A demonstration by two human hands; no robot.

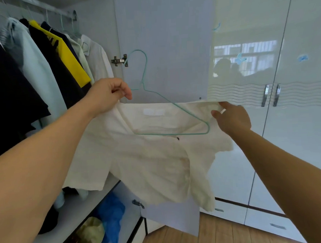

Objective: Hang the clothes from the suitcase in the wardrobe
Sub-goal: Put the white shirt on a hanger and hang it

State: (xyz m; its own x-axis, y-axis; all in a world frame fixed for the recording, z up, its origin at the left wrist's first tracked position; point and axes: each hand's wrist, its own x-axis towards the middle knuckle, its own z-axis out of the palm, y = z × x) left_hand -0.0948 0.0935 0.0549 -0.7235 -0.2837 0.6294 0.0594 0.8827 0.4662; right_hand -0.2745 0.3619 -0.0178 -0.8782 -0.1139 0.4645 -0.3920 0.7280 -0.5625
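both hands grip one cream shirt [153, 158] held up in front of the open wardrobe [96, 194]. left hand [107, 94] has fingers curled, pinching the shirt's left shoulder edge together with the left end of a thin mint-green wire hanger [173, 104]. right hand [232, 117] pinches the right shoulder edge between thumb and fingers, collar line pulled taut between the two hands. hanger's right arm and bottom bar sit inside the neck opening, seen through the thin fabric; its hook sticks up above the collar, free of the rail [48, 10]. shirt is crinkled, light woven cloth, one small dark button near the neck, white label inside the collar, hem hanging loose over the shelf edge.

far left, about seven garments hang on the rail at the wardrobe's top: dark ones, pale mint, one yellow [70, 61], a white shirt [97, 58] nearest the open side, just beside the left hand. below, a white shelf; under it a blue plastic bag [112, 210] and a yellowish bag [92, 231]. behind the shirt stands the open door [164, 39], matte grey-white, two metal hinges on its left edge. right of it, glossy white closed doors [302, 134] with wavy relief lines, two chrome handles [271, 95] and small blue butterfly stickers. wood-plank floor [214, 234] at bottom edge.
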